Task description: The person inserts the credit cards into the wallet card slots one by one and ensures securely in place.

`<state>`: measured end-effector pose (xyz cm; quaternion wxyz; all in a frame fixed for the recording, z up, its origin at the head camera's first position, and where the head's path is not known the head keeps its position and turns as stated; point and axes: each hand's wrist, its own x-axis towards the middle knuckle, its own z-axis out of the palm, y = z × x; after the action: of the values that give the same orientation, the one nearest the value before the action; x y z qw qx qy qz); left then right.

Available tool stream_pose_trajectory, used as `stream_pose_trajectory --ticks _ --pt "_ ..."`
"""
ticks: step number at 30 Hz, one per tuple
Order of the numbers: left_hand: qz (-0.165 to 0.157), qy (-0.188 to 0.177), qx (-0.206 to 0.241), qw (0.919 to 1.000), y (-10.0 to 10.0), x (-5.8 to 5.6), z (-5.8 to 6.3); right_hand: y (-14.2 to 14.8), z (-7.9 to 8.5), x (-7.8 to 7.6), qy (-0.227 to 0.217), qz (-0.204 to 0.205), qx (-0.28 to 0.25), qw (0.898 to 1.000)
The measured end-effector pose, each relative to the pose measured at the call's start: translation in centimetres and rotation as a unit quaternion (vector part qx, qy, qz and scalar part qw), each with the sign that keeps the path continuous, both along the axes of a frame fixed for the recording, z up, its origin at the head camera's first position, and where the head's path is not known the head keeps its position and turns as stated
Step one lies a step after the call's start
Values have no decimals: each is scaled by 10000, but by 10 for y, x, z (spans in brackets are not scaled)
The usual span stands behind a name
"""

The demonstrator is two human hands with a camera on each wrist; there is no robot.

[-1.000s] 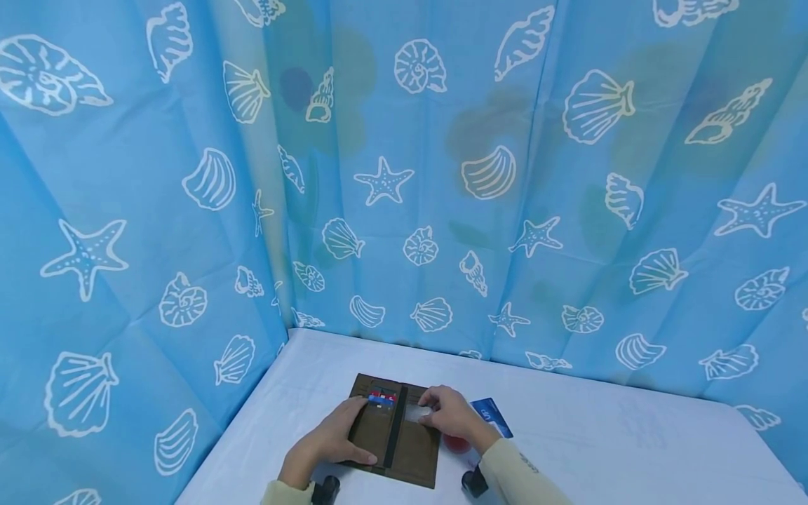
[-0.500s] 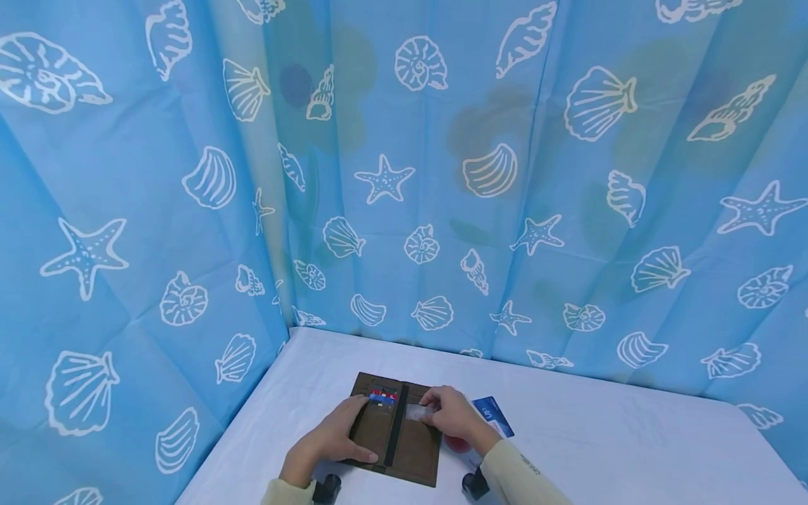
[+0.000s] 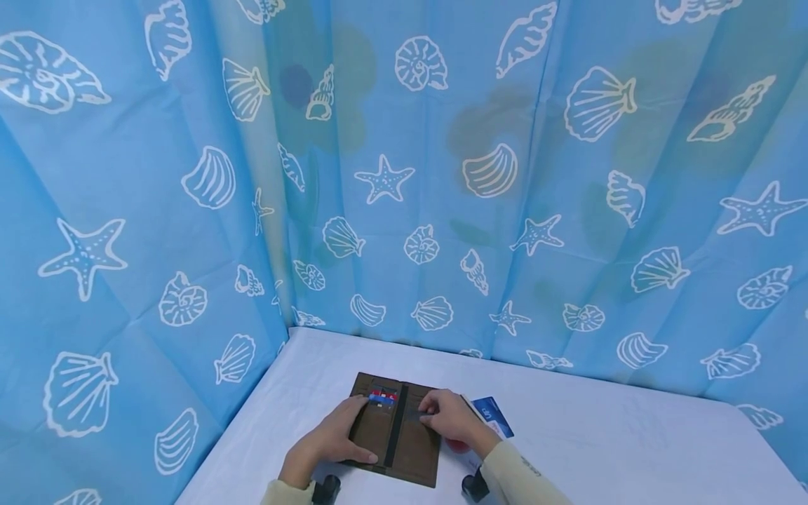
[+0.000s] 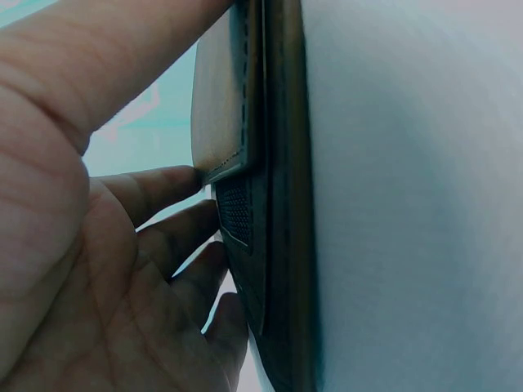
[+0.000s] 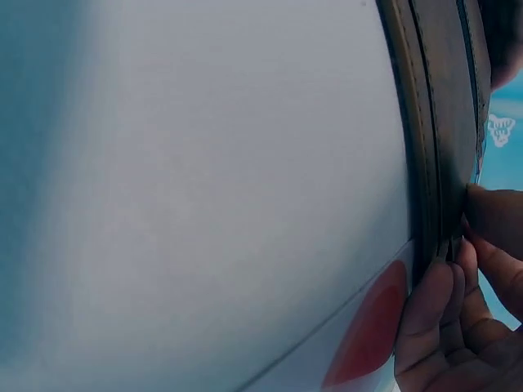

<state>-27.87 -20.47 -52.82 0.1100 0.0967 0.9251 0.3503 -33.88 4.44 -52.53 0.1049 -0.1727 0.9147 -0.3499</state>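
Observation:
A brown long wallet (image 3: 416, 452) lies unfolded on the white table, a black strap (image 3: 395, 428) down its middle. Several cards (image 3: 382, 397), with red and blue showing, sit in its left half's slots. My left hand (image 3: 331, 431) holds the left half, thumb over the front edge and fingers along the outer side. The fingers of my right hand (image 3: 451, 417) pinch at the slots of the right half. In the right wrist view my right fingertips (image 5: 429, 298) meet the wallet's edge (image 5: 449, 122). Whether a card is between them is hidden.
A blue card (image 3: 494, 415) lies on the table right of the wallet, partly behind my right hand. Beside it a red round mark (image 5: 372, 327) shows on a pale flat piece. A blue shell-print curtain (image 3: 404, 175) hangs behind the table (image 3: 606, 449).
The pale, shiny patch at my right fingertips on the wallet's right half has gone dark. My right hand has shifted slightly; my left hand stays in place.

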Motion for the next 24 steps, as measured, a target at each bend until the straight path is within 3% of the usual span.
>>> stream_pose_trajectory --ticks 9,19,24 --pt "-30 60 24 10000 -1 1 1 -2 -2 1 -118 132 -111 9998" --pt "-27 184 43 9998 -1 -9 8 -2 6 -8 -165 154 -125 9997" --pt "-13 24 9 10000 -1 -7 2 -1 0 -3 -313 200 -79 9993"
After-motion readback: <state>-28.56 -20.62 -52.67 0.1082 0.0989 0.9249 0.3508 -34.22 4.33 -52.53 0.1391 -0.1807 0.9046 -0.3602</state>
